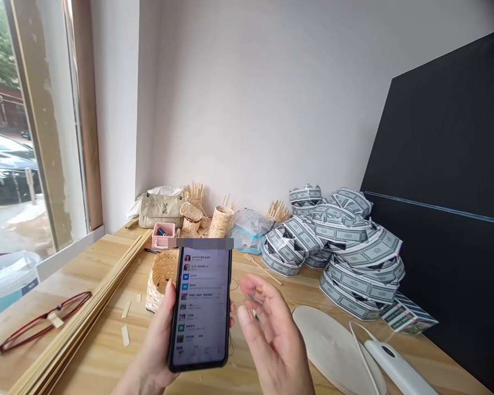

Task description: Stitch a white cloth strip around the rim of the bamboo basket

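My left hand (158,340) grips a black smartphone (201,307) upright, its lit screen showing a list. My right hand (271,334) hovers just right of the phone, palm toward me, fingers loosely curled, and something thin and small sits between its fingertips; I cannot make out what. Behind the phone a small woven bamboo basket (160,274) stands on the wooden table (99,351).
Long bamboo strips (86,318) and red glasses (41,321) lie at left. A pale handbag (160,209), a pink box (163,235) and small woven pieces (220,219) line the back. Stacked patterned paper bands (346,247) fill the right, near a round wooden board (333,345) and a white device (399,365).
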The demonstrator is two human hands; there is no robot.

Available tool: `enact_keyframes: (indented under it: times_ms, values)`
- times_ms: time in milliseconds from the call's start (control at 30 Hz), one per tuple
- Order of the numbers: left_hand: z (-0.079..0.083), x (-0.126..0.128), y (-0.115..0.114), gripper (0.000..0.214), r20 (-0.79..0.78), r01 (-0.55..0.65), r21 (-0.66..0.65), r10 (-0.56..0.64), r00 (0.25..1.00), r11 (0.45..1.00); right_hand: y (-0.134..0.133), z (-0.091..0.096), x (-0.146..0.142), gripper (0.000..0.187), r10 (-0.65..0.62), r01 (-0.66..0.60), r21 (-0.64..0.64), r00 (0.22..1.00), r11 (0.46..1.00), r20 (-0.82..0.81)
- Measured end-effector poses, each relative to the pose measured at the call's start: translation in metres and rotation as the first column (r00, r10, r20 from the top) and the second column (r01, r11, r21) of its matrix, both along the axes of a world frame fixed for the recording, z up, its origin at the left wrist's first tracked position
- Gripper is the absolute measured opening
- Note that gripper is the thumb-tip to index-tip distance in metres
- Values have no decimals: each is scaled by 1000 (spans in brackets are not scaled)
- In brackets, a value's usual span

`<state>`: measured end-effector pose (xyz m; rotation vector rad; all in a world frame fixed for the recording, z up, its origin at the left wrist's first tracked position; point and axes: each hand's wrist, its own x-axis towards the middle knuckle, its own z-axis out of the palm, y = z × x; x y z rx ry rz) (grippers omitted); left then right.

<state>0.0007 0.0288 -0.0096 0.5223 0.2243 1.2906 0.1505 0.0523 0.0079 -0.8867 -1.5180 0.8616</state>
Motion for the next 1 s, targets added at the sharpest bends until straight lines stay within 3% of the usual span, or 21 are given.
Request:
enact_keyframes:
  times_ms: [200, 400, 500, 667, 867, 1000]
  values:
    - [-2, 4, -3, 37, 7, -28, -39, 28, 1000, 999, 9, 20, -9, 47, 171, -175, -53, 982, 983, -73]
    - [-6, 6, -2, 48, -29, 48, -45, -50, 998, 998, 13, 34, -13, 41, 210, -216, -80, 975, 973, -79]
    - [-6, 8, -2, 45, -42, 9, -100, -14, 999, 995, 14, 35, -14, 37, 272, -277, -90, 960, 957, -72]
    - [-5, 8, -1, 36, -48, -59, -153, 53, 997, 986, 15, 33, -14, 38, 324, -330, -94, 943, 939, -70]
    - [4, 5, 3, 30, 19, -3, -34, 3, 1000, 999, 14, 19, -14, 54, 272, -292, -151, 952, 944, -142]
    - [6, -1, 7, 34, 16, -6, 30, 5, 1000, 1000, 10, 2, -15, 57, 296, -339, -178, 927, 924, -232]
